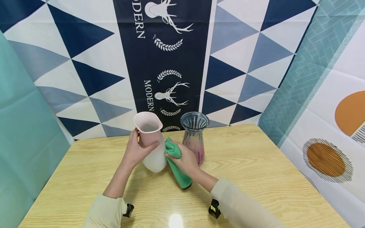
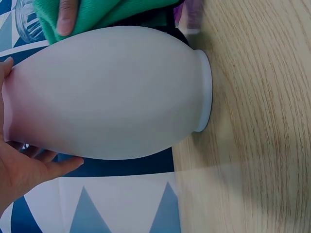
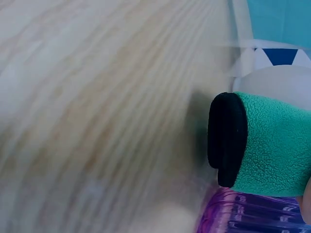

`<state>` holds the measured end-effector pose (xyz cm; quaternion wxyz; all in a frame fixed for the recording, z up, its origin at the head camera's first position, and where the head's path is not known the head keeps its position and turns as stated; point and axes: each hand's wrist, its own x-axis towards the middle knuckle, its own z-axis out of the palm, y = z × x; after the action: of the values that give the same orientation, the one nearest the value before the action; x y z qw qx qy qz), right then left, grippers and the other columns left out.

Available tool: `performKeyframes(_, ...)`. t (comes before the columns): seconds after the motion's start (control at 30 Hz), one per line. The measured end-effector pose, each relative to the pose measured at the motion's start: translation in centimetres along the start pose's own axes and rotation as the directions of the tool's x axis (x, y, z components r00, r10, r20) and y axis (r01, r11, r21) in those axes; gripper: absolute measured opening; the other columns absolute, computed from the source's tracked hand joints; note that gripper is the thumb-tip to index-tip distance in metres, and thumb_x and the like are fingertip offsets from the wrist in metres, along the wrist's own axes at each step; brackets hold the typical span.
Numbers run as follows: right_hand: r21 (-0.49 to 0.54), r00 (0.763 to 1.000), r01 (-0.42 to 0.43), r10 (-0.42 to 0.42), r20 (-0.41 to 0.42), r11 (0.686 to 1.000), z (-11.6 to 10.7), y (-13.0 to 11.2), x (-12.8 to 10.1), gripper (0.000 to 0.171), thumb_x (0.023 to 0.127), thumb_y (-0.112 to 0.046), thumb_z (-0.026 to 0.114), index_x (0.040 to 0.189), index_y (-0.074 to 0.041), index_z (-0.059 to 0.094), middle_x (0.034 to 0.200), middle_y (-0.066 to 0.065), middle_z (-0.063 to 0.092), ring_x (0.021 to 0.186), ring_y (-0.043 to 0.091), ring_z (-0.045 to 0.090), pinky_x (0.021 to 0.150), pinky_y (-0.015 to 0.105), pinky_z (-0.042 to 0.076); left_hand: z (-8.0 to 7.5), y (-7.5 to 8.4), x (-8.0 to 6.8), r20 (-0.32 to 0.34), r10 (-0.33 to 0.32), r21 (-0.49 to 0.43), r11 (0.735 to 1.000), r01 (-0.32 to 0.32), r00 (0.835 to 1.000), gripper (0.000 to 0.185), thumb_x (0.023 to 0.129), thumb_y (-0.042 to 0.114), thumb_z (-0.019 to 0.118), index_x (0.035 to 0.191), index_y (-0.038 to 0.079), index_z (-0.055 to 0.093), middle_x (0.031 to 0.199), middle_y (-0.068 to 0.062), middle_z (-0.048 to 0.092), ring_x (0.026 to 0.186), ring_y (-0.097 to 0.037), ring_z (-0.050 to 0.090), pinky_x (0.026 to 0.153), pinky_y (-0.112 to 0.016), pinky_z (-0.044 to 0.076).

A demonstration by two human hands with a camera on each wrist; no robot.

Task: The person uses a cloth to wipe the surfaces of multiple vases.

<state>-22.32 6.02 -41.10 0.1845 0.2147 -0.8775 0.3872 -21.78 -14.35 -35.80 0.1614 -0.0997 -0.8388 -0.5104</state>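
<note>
A pink-and-white vase (image 1: pixel 155 157) stands on the wooden table, its pink mouth facing up. My left hand (image 1: pixel 137 151) grips it round the neck from the left, thumb across the front. On the vase's right side, my right hand (image 1: pixel 185 160) holds a bunched green cloth (image 1: pixel 179 174) with a dark edge, and the cloth's lower end hangs down. In the left wrist view, the vase's white body (image 2: pixel 116 92) and base ring show, with the cloth (image 2: pixel 97 14) lying along its side. The right wrist view shows the folded cloth end (image 3: pixel 272 145) close by the vase.
Just right of the cloth stands a ribbed glass vase (image 1: pixel 195 136), blue at the top and pink-purple below, partly behind my right hand. A patterned blue-and-white backdrop (image 1: pixel 233 63) rises behind the table (image 1: pixel 256 177). Fabric walls (image 1: pixel 25 126) flank both sides.
</note>
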Motion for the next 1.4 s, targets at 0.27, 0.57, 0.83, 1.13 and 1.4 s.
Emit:
performKeyframes(0.27, -0.037, 0.999, -0.034, 0.035, 0.033, 0.999, 0.3, 0.5, -0.6, 0.053, 0.081, -0.038, 0.070, 0.127, -0.017, 0.055, 0.121, 0.007, 0.064, 0.104, 0.024, 0.063, 0.083, 0.041, 0.053, 0.1, 0.0, 0.0, -0.048, 0.001, 0.042, 0.999, 0.001, 0.999, 0.087, 0.071, 0.031, 0.081, 0.140, 0.011, 0.032, 0.134, -0.014, 0.036, 0.119, -0.027, 0.040, 0.100, -0.055, 0.039)
performKeyframes(0.57, -0.094, 0.989, -0.059, 0.071, 0.133, 0.994, 0.0, 0.4, -0.8, 0.055, 0.083, -0.043, 0.067, 0.130, -0.017, 0.053, 0.121, 0.007, 0.063, 0.102, 0.024, 0.064, 0.080, 0.040, 0.053, 0.3, 0.0, 0.1, -0.113, -0.005, 0.012, 1.000, 0.007, 0.994, 0.089, 0.069, 0.033, 0.083, 0.140, 0.012, 0.033, 0.135, -0.013, 0.037, 0.117, -0.027, 0.043, 0.095, -0.052, 0.045)
performKeyframes(0.83, -0.045, 0.992, -0.074, 0.078, 0.095, 0.996, -0.3, 0.7, -0.7, 0.054, 0.082, -0.043, 0.069, 0.129, -0.021, 0.054, 0.120, 0.003, 0.064, 0.103, 0.021, 0.064, 0.082, 0.038, 0.053, 0.2, 0.2, -0.1, -0.093, -0.030, -0.033, 0.999, 0.027, 0.995, 0.087, 0.069, 0.033, 0.082, 0.140, 0.015, 0.034, 0.136, -0.010, 0.038, 0.118, -0.025, 0.044, 0.094, -0.049, 0.046)
performKeyframes(1.13, 0.078, 0.989, 0.107, -0.098, -0.107, 0.991, -1.8, -0.4, 1.1, 0.051, 0.079, -0.030, 0.074, 0.124, -0.012, 0.058, 0.115, 0.007, 0.066, 0.100, 0.019, 0.063, 0.083, 0.036, 0.053, -0.1, 0.1, 0.0, -0.067, 0.013, -0.020, 1.000, -0.014, 0.998, 0.081, 0.073, 0.033, 0.080, 0.139, 0.016, 0.036, 0.132, -0.011, 0.041, 0.117, -0.027, 0.045, 0.093, -0.051, 0.047)
performKeyframes(1.4, 0.086, 0.973, 0.181, -0.166, -0.161, 0.980, -2.7, -2.0, 2.9, 0.053, 0.079, -0.026, 0.075, 0.126, -0.011, 0.056, 0.117, 0.009, 0.065, 0.097, 0.020, 0.065, 0.078, 0.034, 0.055, -0.6, -0.1, 0.1, -0.007, 0.000, -0.040, 0.999, 0.000, 1.000, 0.080, 0.075, 0.033, 0.078, 0.140, 0.014, 0.035, 0.134, -0.008, 0.044, 0.125, -0.028, 0.043, 0.097, -0.056, 0.043)
